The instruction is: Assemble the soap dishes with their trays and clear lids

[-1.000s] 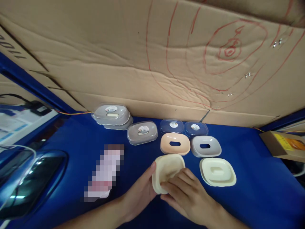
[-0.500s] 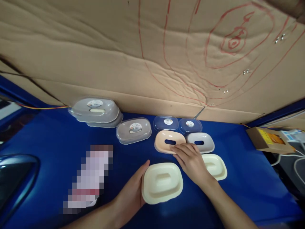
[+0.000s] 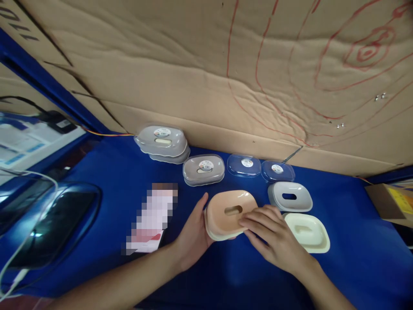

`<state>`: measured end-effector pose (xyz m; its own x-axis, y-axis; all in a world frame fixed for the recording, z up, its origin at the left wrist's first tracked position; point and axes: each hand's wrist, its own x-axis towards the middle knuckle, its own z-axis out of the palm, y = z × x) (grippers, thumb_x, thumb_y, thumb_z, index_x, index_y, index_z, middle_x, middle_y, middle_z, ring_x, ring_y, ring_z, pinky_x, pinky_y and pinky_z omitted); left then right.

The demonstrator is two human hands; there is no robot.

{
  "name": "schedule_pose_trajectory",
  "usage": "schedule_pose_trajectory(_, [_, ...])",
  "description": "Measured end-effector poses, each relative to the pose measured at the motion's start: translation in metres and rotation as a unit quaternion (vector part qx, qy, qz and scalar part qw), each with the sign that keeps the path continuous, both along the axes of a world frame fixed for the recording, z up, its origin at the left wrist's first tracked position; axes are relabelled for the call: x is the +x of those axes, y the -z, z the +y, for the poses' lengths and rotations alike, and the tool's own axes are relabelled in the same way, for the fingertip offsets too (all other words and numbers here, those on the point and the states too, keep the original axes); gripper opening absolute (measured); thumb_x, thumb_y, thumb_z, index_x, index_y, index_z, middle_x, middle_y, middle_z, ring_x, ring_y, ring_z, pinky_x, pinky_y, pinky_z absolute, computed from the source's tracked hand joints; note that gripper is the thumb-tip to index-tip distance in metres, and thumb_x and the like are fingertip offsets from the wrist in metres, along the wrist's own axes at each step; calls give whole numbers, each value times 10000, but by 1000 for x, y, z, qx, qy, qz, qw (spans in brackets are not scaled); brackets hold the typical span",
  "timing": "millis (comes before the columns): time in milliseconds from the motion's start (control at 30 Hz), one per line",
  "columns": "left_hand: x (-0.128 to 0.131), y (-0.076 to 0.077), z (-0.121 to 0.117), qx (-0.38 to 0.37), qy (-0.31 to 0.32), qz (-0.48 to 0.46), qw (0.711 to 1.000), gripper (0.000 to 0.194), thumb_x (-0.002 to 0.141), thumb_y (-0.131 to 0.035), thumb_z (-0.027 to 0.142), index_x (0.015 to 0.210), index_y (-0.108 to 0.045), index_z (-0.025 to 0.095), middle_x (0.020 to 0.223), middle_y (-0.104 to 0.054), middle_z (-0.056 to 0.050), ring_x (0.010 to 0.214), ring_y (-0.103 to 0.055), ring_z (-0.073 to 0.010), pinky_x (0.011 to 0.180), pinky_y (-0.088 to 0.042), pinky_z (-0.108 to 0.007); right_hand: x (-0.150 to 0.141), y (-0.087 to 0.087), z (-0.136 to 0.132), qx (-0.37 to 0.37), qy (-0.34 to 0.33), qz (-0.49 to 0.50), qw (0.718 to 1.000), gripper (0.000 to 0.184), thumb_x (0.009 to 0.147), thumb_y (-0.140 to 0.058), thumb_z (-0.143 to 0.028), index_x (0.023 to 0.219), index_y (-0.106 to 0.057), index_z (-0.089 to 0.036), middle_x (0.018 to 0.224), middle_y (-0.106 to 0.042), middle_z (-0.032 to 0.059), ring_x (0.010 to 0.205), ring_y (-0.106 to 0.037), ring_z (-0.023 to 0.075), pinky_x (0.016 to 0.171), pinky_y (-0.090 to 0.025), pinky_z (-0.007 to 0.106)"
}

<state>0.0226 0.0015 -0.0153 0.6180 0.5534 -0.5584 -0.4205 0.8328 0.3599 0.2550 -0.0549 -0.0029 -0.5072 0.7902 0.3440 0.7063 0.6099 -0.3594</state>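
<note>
Over the blue table, my left hand (image 3: 195,237) holds a cream soap dish base (image 3: 217,237) from the left and underneath. A peach soap dish tray (image 3: 222,202) with an oval slot sits on top of it, covering most of the base. My right hand (image 3: 271,234) grips the peach tray at its right front edge, fingers over the rim. Close behind that hand lie a pale grey slotted tray (image 3: 305,196) and another cream base (image 3: 319,241). Two clear lids (image 3: 237,165) with round stickers lie farther back.
A lidded grey soap dish (image 3: 189,170) and a stack of lidded soap dishes (image 3: 148,144) stand along the cardboard wall (image 3: 161,77). A blurred-out phone-like object (image 3: 151,219) lies left of my hands. Cables and a dark device (image 3: 61,224) occupy the far left; a cardboard box (image 3: 383,200) stands right.
My right hand has lifted the peach tray off the table and brought it left onto the cream base in my left hand. The view has swung to the left.
</note>
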Motion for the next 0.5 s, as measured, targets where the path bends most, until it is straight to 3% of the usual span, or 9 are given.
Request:
schedule_pose_trajectory(167, [1,-1,-2,53,4,16,998,602,1055,-495,603,1404,-703,158,1376,-767,-119,1336,-672,-327,1139,-496,-431,-2,0,3,-18,-5,6,1000,291,1045,-580,-148,1305,-669,-243,1203,-790,77,1109,-732,226,984,-545,435])
schedule_pose_trajectory(333, [0,0,-5,45,-9,38,998,561,1048,-528,569,1370,-728,156,1351,-781,-111,1302,-692,-310,1063,-537,-375,-6,2,1,-31,-17,12,999,252,1053,-590,-175,1283,-667,-242,1158,-793,63,1072,-736,214,958,-546,417])
schedule_pose_trajectory(433, [0,0,-5,45,-14,35,998,547,1061,-507,547,1357,-735,147,1315,-798,-110,1277,-707,-301,1035,-550,-362,0,6,3,-45,-17,22,999,279,1060,-621,-289,1335,-642,-245,1230,-771,85,1143,-719,241,987,-547,433])
schedule_pose_trajectory(500, [0,0,-4,48,-18,35,998,538,1058,-518,550,1359,-733,159,1317,-798,-99,1296,-698,-297,1037,-547,-358,6,10,10,-39,22,23,999,332,1086,-561,-329,1407,-601,-253,1328,-740,98,1238,-688,254,1040,-543,451])
